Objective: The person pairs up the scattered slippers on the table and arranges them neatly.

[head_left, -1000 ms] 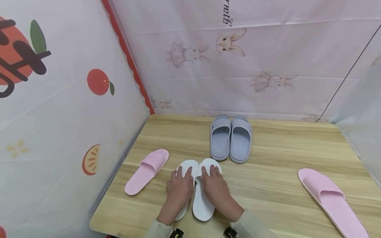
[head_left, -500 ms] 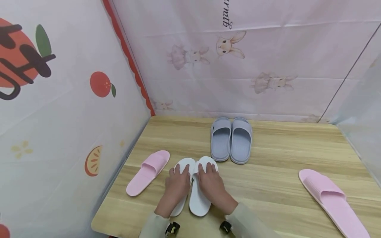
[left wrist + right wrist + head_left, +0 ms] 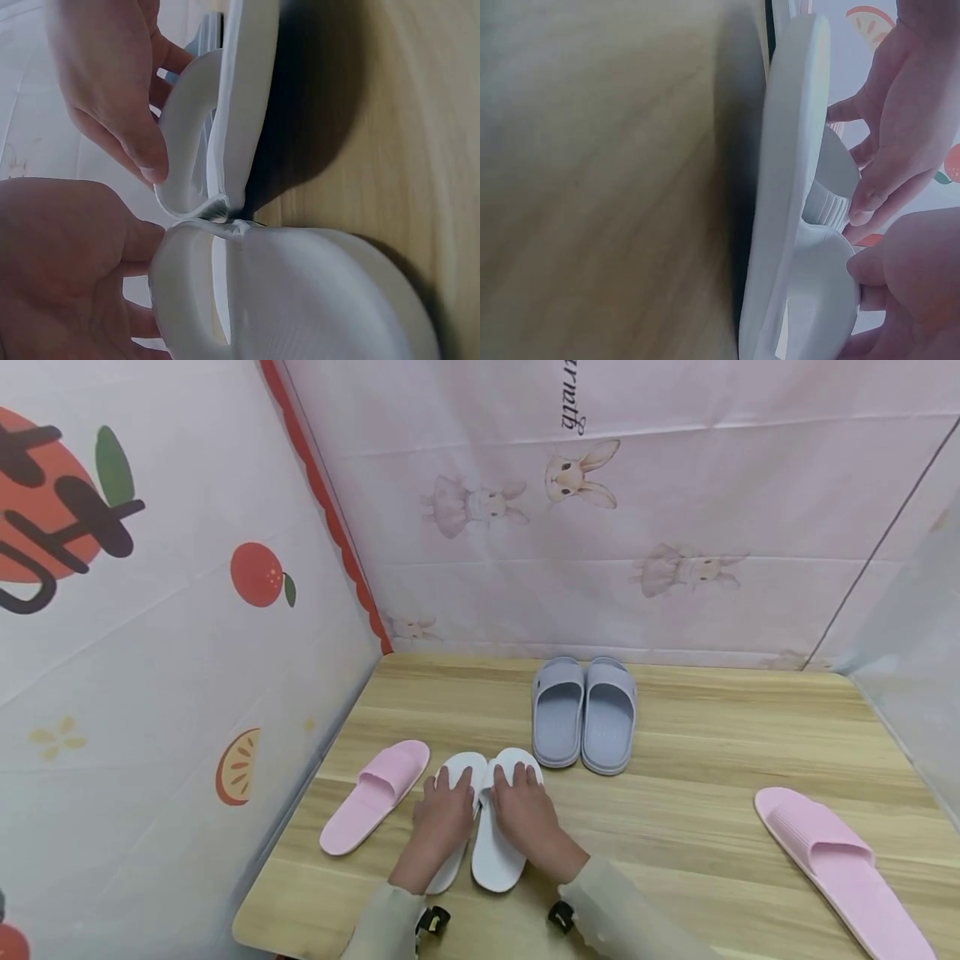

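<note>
Near the front edge of the wooden table (image 3: 712, 827), both hands lie palm-down on a pair of white slippers, toes pointing away from the person. Left hand (image 3: 442, 814) rests flat on the left white slipper (image 3: 459, 772), fingers straight and spread over the toe strap; right hand (image 3: 528, 814) does the same on the right white slipper (image 3: 495, 860). Neither hand curls round anything: fingers are extended and pressing down, so no real grasp, just contact from above. That flat hold looks suited to sliding or squaring up the pair w/o lifting it. The 2 slippers sit side by side, inner edges touching, approx. parallel. Left wrist view shows the straps of both slippers meeting w/ fingers laid over them; right wrist view shows the sole edge-on against the wood.

Just beside the left slipper, on its left, a pink slipper (image 3: 375, 795) lies alone at an angle. Its likely mate, another pink slipper (image 3: 840, 864), lies well apart at the table's right side. Grey slippers (image 3: 583, 714) stand paired farther back, toes toward the person, near the bunny-print curtain (image 3: 600, 527). Fruit-print curtain (image 3: 150, 610) closes off the left side.
</note>
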The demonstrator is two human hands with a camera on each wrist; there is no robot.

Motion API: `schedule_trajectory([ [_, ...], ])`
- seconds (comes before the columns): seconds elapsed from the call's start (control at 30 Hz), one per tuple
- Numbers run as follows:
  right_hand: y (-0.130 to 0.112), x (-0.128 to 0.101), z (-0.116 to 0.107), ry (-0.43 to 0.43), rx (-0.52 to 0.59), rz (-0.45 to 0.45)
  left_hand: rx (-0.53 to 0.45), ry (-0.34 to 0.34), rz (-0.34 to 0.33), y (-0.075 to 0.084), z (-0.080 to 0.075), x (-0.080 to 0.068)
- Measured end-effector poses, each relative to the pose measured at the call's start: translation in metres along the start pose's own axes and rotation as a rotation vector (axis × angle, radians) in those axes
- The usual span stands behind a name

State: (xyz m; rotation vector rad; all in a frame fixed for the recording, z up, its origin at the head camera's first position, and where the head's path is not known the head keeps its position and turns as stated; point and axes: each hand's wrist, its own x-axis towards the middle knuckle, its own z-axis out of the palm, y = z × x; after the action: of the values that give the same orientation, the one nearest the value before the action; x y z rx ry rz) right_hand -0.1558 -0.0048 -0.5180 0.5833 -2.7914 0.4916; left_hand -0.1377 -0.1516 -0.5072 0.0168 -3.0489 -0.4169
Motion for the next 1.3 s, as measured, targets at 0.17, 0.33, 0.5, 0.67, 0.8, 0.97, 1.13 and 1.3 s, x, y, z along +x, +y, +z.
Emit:
schedule_trajectory([
  [0.17,0.0,0.01,0.001,-0.001,-0.012,-0.009,0.053,0.035,0.046,-0.005,0.0,0.01],
  [0.33,0.002,0.02,0.001,-0.029,-0.002,0.004,0.039,0.021,0.037,-0.007,-0.002,0.018],
  [0.5,0.004,0.03,0.004,-0.065,-0.019,0.0,0.036,0.026,0.026,-0.008,-0.001,0.026],
  [0.67,0.007,0.037,0.006,-0.05,-0.037,-0.018,0.017,0.015,0.012,-0.007,-0.001,0.035],
  [0.8,0.009,0.043,0.007,-0.022,-0.045,-0.031,-0.008,0.024,0.017,-0.007,0.0,0.041],
  [0.97,0.01,0.052,0.01,-0.034,-0.039,-0.029,0.015,0.033,0.014,-0.007,-0.002,0.05],
  [1.13,0.012,0.062,0.013,-0.056,-0.031,-0.012,0.008,-0.024,-0.033,-0.006,-0.005,0.06],
  [1.3,0.015,0.072,0.016,-0.091,-0.047,-0.008,0.0,-0.037,-0.048,-0.006,-0.006,0.07],
])
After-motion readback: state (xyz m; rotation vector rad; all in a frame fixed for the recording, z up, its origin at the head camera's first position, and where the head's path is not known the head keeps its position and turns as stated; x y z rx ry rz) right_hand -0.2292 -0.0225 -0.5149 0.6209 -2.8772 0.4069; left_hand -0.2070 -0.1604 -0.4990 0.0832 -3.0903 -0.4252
